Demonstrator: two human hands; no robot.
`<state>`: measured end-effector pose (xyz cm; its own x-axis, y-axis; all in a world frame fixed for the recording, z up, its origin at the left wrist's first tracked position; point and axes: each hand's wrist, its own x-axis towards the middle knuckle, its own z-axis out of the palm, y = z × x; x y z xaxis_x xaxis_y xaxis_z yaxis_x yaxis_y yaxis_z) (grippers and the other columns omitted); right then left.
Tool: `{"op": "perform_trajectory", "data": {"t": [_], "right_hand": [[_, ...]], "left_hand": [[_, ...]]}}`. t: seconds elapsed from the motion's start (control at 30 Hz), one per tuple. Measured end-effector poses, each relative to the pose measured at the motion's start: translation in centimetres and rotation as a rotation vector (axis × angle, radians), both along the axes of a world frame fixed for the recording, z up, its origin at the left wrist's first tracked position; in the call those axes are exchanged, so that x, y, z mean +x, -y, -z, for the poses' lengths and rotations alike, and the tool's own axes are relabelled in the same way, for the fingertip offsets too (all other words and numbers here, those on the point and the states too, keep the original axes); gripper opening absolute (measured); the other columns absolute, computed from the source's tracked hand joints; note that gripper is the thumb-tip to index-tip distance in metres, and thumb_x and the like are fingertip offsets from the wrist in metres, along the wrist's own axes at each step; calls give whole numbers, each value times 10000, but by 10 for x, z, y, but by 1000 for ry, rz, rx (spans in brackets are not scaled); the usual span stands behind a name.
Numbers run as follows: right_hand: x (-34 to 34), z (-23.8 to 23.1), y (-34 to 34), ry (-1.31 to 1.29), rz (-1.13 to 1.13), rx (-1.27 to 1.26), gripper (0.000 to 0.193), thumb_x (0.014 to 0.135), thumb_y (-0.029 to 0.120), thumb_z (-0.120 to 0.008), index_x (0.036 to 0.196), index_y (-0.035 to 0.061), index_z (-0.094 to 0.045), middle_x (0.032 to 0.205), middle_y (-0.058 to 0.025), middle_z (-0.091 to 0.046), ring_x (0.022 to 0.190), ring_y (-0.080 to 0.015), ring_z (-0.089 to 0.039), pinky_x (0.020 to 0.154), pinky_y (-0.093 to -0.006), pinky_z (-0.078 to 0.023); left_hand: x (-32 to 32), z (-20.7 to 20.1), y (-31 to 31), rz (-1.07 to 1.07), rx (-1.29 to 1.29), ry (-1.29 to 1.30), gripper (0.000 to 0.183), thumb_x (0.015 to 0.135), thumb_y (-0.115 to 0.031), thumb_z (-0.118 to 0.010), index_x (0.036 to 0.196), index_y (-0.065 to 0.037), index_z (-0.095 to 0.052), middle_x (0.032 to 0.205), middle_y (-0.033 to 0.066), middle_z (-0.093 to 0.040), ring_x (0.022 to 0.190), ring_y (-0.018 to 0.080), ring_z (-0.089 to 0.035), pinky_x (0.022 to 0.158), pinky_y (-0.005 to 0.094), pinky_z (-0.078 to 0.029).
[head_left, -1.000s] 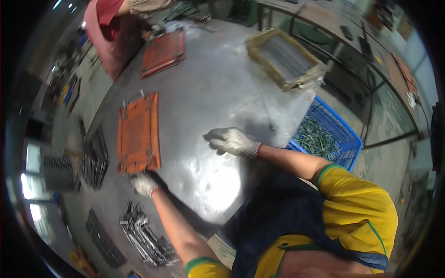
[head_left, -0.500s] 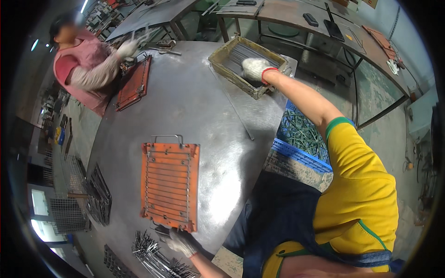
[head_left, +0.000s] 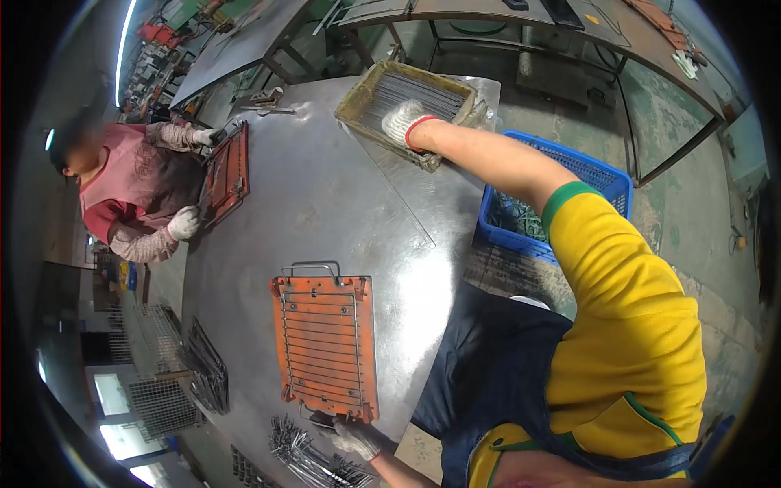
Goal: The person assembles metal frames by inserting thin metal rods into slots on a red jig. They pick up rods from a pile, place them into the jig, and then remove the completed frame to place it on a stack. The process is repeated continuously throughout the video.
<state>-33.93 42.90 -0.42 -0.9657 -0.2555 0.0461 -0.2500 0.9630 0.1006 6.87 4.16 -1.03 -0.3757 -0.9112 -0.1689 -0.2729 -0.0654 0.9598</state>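
Note:
My right hand (head_left: 404, 122), in a white knit glove with a red cuff, reaches into a worn yellowish tray (head_left: 363, 84). Its fingers curl down onto thin grey metal rods (head_left: 419, 91); the fingertips are hidden. A wire grid rack (head_left: 321, 346) lies on an orange fixture plate (head_left: 368, 350), with a raised wire handle (head_left: 311, 267) at its far end. At the near end, my gloved left hand (head_left: 355, 439) is closed beside the lower handle; its dark fingertips hide what it grips. Bent wire parts (head_left: 313, 455) lie close to that hand.
Across the metal table (head_left: 244, 309), a co-worker (head_left: 138, 175) in pink stands at another orange fixture (head_left: 226, 175). A blue crate (head_left: 606, 159) of green strands stands right of the table. A single rod (head_left: 411, 215) lies near the tray. Wire grids (head_left: 163, 403) stand left.
The view has shifted, so the fixture appears lower and further right. My right hand stays in the tray. The co-worker has turned and lowered the hands, one beside the other fixture.

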Motion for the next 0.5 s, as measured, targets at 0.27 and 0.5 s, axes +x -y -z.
{"op": "perform_trajectory", "data": {"t": [0.27, 0.5], "right_hand": [[-15, -7, -13, 168, -70, -53, 267, 849, 149, -561, 1030, 23, -713, 1040, -173, -701, 947, -301, -692, 761, -432, -547], [-9, 1, 0, 69, 11, -116, 286, 851, 148, -547, 1053, 33, -715, 1036, -154, -710, 965, -303, -692, 795, -465, -533]], "left_hand": [[18, 40, 39, -3, 18, -41, 542, 837, -67, -496, 1367, -16, -394, 901, 195, -534, 636, 266, -533, 499, 413, -555], [11, 29, 17, -59, 7, -78, 414, 874, -51, -468, 1278, 31, -428, 804, 189, -541, 543, 262, -513, 452, 388, -476]]}}
